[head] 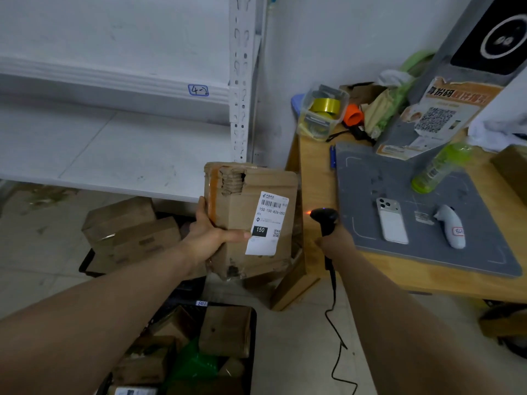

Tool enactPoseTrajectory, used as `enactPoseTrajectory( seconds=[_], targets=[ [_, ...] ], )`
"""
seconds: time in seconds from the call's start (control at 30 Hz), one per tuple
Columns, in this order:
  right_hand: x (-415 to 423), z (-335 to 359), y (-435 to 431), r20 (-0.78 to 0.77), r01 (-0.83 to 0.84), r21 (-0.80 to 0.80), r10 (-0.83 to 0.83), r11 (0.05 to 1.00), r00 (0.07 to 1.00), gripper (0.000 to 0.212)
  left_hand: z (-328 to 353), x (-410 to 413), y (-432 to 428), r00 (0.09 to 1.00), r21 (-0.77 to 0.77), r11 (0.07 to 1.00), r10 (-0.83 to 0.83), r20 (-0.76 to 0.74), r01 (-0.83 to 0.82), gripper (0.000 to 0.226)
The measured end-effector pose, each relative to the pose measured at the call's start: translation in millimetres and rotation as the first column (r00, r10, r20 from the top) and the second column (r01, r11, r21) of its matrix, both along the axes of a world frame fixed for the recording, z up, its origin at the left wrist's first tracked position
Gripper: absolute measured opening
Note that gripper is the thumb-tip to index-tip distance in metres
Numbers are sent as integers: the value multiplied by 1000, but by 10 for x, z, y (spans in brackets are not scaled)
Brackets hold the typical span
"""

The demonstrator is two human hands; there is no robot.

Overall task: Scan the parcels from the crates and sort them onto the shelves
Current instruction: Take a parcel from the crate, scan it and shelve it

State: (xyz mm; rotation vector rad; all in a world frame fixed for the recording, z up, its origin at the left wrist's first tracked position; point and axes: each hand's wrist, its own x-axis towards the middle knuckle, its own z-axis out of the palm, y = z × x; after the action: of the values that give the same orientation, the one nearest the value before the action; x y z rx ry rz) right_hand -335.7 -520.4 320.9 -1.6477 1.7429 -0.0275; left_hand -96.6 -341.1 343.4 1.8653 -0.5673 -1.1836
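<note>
My left hand [212, 234] grips a battered brown cardboard parcel [242, 201] upright by its left side, thumb across the front. Its white shipping label [268, 223] with a barcode and "150" faces right. My right hand [336, 242] holds a black corded barcode scanner [325, 219], its head just right of the label with an orange light glowing at its tip. A black crate [252, 323] with several cardboard parcels sits on the floor below. Another crate [85, 263] of boxes lies under the white shelf [114, 155], which is labelled "4-2".
A wooden table [316, 172] stands at the right with a grey mat [413, 195] holding a white phone [392, 220], a white handheld device [452, 226] and a green bottle [439, 166]. A tub of tape rolls [323, 112] sits at the table's back corner. The scanner cable [335, 323] trails to the floor.
</note>
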Motion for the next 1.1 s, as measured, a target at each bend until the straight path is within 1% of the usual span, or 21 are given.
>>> enactPoseTrajectory(
  seconds=[0.13, 0.2, 0.27, 0.33, 0.53, 0.57, 0.63, 0.7, 0.73, 0.8, 0.87, 0.93, 1.0, 1.03, 1.1],
  targets=[
    [-16, -135, -78, -53, 10, -18, -11, 1000, 999, 40, -80, -21, -5, 1000, 1, 1000, -2, -16, 2, 166],
    [-50, -194, -104, -62, 32, -13, -33, 999, 998, 47, -122, -16, 11, 1000, -6, 1000, 4, -25, -4, 165],
    [-85, -225, -111, -50, 63, 9, -62, 998, 997, 56, -152, -9, 31, 999, -13, 1000, 15, -35, -16, 163],
    [-109, -250, -122, -38, 76, 20, -76, 997, 996, 60, -176, 0, 50, 999, -12, 1000, 21, -37, -22, 163],
    [-140, -172, -49, -20, 145, 27, -144, 989, 989, 63, -115, 16, 119, 999, 16, 1000, 15, -28, -14, 162],
    [-145, -142, -8, -20, 152, -9, -153, 988, 988, 61, -92, 21, 135, 999, 19, 1000, 17, -29, -16, 162],
    [-151, -49, 96, 9, 167, -166, -167, 972, 986, 55, -34, 47, 170, 999, 26, 999, 25, -33, -24, 162],
    [-99, 90, 237, 86, 172, -298, -153, 939, 984, 47, 51, 84, 230, 999, 22, 999, 38, -40, -37, 162],
    [-38, 174, 313, 126, 163, -313, -129, 936, 984, 43, 102, 105, 273, 998, 16, 999, 43, -43, -43, 163],
    [172, 341, 468, 186, 112, -284, -60, 952, 981, 38, 226, 155, 380, 996, -10, 998, 63, -68, -63, 165],
    [472, 461, 625, 266, 44, -203, 12, 978, 964, 39, 358, 232, 515, 992, -27, 996, 85, -94, -88, 164],
    [819, 599, 812, 369, -22, -106, 60, 994, 928, 42, 494, 345, 681, 987, -51, 990, 130, -92, -135, 159],
    [1145, 744, 1026, 473, -85, 40, 56, 996, 879, 51, 670, 449, 870, 978, -79, 978, 182, -102, -190, 149],
    [1297, 819, 1142, 518, -119, 104, 48, 987, 854, 59, 765, 504, 969, 972, -94, 972, 207, -111, -218, 141],
    [1558, 949, 1350, 576, -177, 177, 44, 968, 816, 75, 926, 652, 1180, 961, -113, 959, 247, -128, -261, 132]
  ],
)
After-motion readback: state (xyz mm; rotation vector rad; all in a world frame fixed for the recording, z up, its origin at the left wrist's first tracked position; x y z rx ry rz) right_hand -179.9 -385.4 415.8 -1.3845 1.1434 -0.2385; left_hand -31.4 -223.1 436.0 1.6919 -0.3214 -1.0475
